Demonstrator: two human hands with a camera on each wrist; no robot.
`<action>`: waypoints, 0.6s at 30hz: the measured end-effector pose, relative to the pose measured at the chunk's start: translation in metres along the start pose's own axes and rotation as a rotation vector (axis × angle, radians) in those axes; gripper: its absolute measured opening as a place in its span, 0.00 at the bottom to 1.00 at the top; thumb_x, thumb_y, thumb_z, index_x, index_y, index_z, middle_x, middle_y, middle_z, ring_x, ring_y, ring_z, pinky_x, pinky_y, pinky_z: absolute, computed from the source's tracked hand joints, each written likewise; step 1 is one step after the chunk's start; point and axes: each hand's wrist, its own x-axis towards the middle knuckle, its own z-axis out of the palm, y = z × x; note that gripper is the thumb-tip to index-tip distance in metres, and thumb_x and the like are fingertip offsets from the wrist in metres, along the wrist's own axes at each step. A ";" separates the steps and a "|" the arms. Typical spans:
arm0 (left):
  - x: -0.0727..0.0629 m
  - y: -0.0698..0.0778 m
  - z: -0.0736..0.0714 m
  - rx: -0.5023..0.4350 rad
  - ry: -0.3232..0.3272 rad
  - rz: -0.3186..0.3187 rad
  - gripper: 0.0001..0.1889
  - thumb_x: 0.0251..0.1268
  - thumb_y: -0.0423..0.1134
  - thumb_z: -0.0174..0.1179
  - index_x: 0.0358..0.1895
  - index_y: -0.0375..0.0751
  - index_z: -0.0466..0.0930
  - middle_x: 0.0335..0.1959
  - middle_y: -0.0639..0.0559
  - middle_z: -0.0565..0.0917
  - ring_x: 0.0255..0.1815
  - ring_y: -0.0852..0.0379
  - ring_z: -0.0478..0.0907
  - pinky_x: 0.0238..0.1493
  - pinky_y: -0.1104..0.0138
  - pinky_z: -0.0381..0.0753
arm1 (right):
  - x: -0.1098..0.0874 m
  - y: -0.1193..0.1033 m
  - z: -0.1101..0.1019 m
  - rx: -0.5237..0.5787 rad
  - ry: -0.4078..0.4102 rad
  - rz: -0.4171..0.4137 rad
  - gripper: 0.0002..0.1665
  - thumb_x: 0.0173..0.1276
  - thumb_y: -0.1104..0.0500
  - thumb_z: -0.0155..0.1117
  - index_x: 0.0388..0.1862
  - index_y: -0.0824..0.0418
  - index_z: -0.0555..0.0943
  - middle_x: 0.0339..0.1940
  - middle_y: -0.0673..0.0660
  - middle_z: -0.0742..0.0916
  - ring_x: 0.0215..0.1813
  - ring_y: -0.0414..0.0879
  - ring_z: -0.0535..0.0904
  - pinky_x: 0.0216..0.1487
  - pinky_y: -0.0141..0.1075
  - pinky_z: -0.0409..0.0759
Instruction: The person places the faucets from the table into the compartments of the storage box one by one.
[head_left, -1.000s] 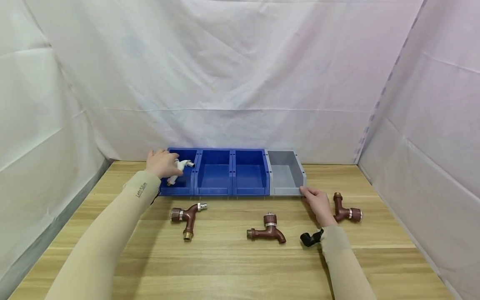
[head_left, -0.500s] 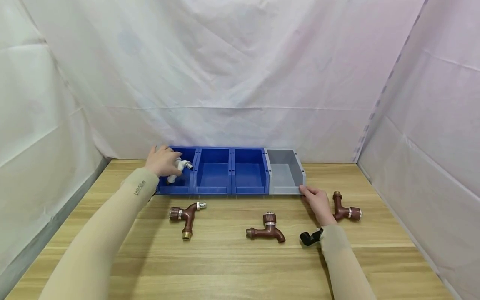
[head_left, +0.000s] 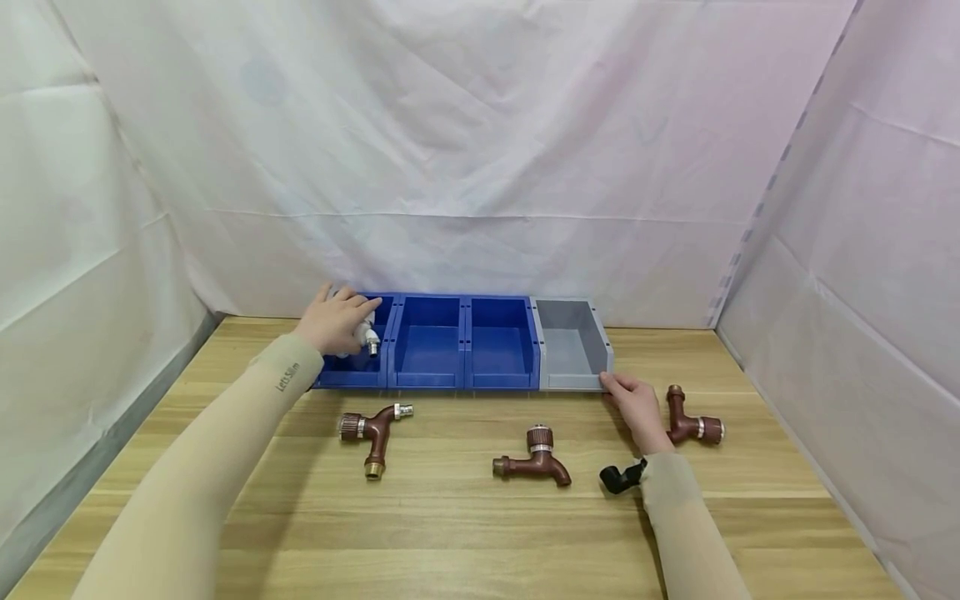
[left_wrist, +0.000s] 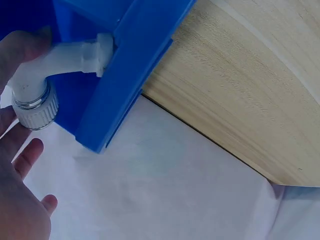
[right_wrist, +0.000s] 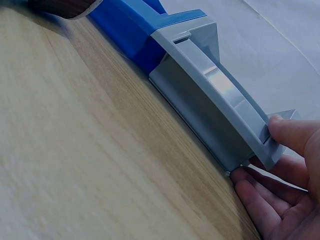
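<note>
In the head view my left hand (head_left: 333, 322) holds a white faucet (head_left: 367, 333) inside the leftmost blue bin (head_left: 352, 381). The faucet's metal-tipped spout points towards the front, and the hand hides much of the rest. From the left wrist, the thumb lies over the white faucet (left_wrist: 65, 59) and fingers show on its far side, near the ribbed knob. One white end meets the bin wall (left_wrist: 125, 85). My right hand (head_left: 636, 408) pinches the front right corner of the grey bin (head_left: 573, 382), thumb on the rim and fingers underneath, as the right wrist view shows.
Two more blue bins (head_left: 427, 382) stand between the leftmost bin and the grey one, all in a row. Brown faucets lie on the wooden table: one at left (head_left: 378, 437), one in the middle (head_left: 536, 462), one at right (head_left: 682, 425) beside my right hand. White cloth walls surround the table.
My left hand has shifted slightly right and turned the white faucet, so its spout swung from pointing right to pointing towards the front. The right hand keeps its hold on the grey bin.
</note>
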 end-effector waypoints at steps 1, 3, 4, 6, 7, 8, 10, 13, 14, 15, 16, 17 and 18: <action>0.000 0.000 0.001 0.016 0.003 0.014 0.39 0.54 0.40 0.66 0.72 0.41 0.64 0.64 0.45 0.74 0.69 0.40 0.59 0.68 0.39 0.43 | 0.000 0.000 0.000 0.001 -0.002 0.000 0.39 0.71 0.41 0.58 0.65 0.71 0.72 0.65 0.67 0.75 0.60 0.51 0.77 0.55 0.32 0.75; 0.001 0.001 0.002 0.056 0.010 0.042 0.39 0.54 0.40 0.69 0.72 0.42 0.65 0.65 0.45 0.73 0.69 0.39 0.60 0.68 0.39 0.46 | -0.001 0.001 -0.001 0.000 -0.004 0.000 0.39 0.70 0.40 0.58 0.65 0.71 0.72 0.65 0.67 0.75 0.60 0.50 0.77 0.56 0.32 0.74; 0.001 0.001 0.003 0.074 0.011 0.056 0.39 0.54 0.40 0.70 0.71 0.41 0.66 0.65 0.45 0.73 0.69 0.39 0.61 0.68 0.39 0.47 | -0.002 0.000 -0.001 0.002 -0.003 0.004 0.39 0.70 0.40 0.58 0.65 0.70 0.72 0.65 0.67 0.75 0.60 0.50 0.76 0.56 0.32 0.74; 0.001 0.001 0.004 0.105 0.010 0.075 0.39 0.53 0.41 0.72 0.71 0.41 0.66 0.65 0.45 0.73 0.69 0.39 0.61 0.68 0.40 0.49 | -0.003 0.000 -0.001 -0.003 -0.007 0.000 0.40 0.70 0.39 0.57 0.66 0.70 0.72 0.65 0.67 0.75 0.61 0.51 0.76 0.57 0.33 0.74; 0.001 0.001 0.005 0.114 0.005 0.081 0.41 0.52 0.41 0.73 0.71 0.41 0.66 0.65 0.45 0.73 0.69 0.39 0.61 0.68 0.40 0.49 | -0.003 -0.001 -0.002 -0.007 -0.009 -0.001 0.41 0.70 0.38 0.57 0.66 0.70 0.71 0.65 0.67 0.75 0.61 0.51 0.76 0.57 0.33 0.73; 0.001 0.001 0.005 0.120 0.000 0.086 0.42 0.50 0.41 0.74 0.71 0.41 0.66 0.66 0.45 0.72 0.69 0.39 0.61 0.68 0.40 0.50 | -0.003 -0.001 -0.002 -0.009 -0.009 -0.003 0.41 0.70 0.38 0.57 0.66 0.69 0.71 0.65 0.67 0.75 0.61 0.52 0.75 0.58 0.34 0.73; 0.001 0.001 0.006 0.115 -0.010 0.091 0.43 0.49 0.41 0.75 0.71 0.41 0.65 0.66 0.44 0.72 0.68 0.39 0.61 0.68 0.41 0.51 | -0.003 -0.003 -0.002 -0.012 -0.009 -0.005 0.41 0.70 0.38 0.57 0.67 0.69 0.71 0.66 0.67 0.75 0.62 0.52 0.75 0.58 0.34 0.73; 0.002 0.001 0.008 0.090 -0.022 0.090 0.45 0.47 0.40 0.76 0.72 0.41 0.64 0.66 0.44 0.72 0.68 0.39 0.62 0.67 0.41 0.53 | -0.002 -0.003 -0.001 -0.002 -0.007 -0.007 0.40 0.70 0.39 0.57 0.66 0.69 0.71 0.65 0.67 0.75 0.62 0.52 0.75 0.57 0.33 0.74; 0.003 0.001 0.008 0.082 -0.025 0.089 0.46 0.47 0.40 0.76 0.72 0.40 0.63 0.66 0.44 0.72 0.68 0.39 0.62 0.66 0.41 0.55 | -0.002 -0.003 -0.001 0.004 -0.009 -0.006 0.40 0.70 0.39 0.58 0.66 0.69 0.71 0.65 0.67 0.75 0.62 0.52 0.75 0.56 0.32 0.74; 0.003 0.001 0.009 0.071 -0.028 0.088 0.46 0.47 0.40 0.75 0.72 0.40 0.63 0.65 0.43 0.72 0.68 0.39 0.62 0.65 0.41 0.56 | -0.002 -0.003 -0.001 0.004 -0.009 -0.005 0.40 0.70 0.39 0.58 0.66 0.69 0.71 0.65 0.67 0.75 0.61 0.51 0.75 0.56 0.32 0.74; 0.003 0.001 0.010 0.059 -0.032 0.089 0.46 0.48 0.39 0.75 0.72 0.40 0.63 0.65 0.43 0.72 0.68 0.39 0.62 0.65 0.41 0.57 | -0.002 -0.003 0.000 0.006 -0.009 -0.005 0.40 0.70 0.39 0.58 0.66 0.69 0.71 0.65 0.67 0.75 0.61 0.51 0.75 0.56 0.32 0.74; 0.003 0.001 0.011 0.044 -0.037 0.089 0.45 0.48 0.39 0.75 0.72 0.39 0.63 0.65 0.43 0.72 0.67 0.39 0.62 0.65 0.41 0.58 | -0.002 -0.003 0.000 0.007 -0.010 -0.002 0.41 0.70 0.39 0.58 0.67 0.70 0.71 0.66 0.67 0.74 0.62 0.52 0.75 0.57 0.33 0.73; 0.003 0.001 0.013 0.029 -0.042 0.087 0.45 0.48 0.39 0.74 0.72 0.39 0.63 0.65 0.42 0.72 0.67 0.39 0.62 0.64 0.41 0.59 | -0.002 -0.003 0.001 0.011 -0.012 0.001 0.41 0.70 0.39 0.58 0.67 0.70 0.70 0.66 0.67 0.74 0.62 0.52 0.75 0.58 0.34 0.73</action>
